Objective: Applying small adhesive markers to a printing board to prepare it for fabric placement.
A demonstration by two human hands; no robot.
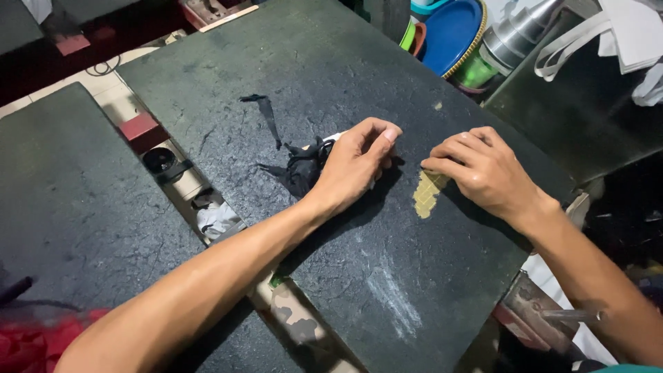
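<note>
My left hand rests on the dark work board with its fingers curled over a crumpled black cloth scrap; something white shows just under the fingers. My right hand lies to the right, fingertips pressed on the board at the top of a yellowish gridded patch. A thin black strip of cloth lies loose up and to the left of the left hand.
A second dark board lies at left across a gap with small parts in it. Blue and green plastic plates and a metal cylinder stand at the back right, with white straps. Red cloth shows at the lower left.
</note>
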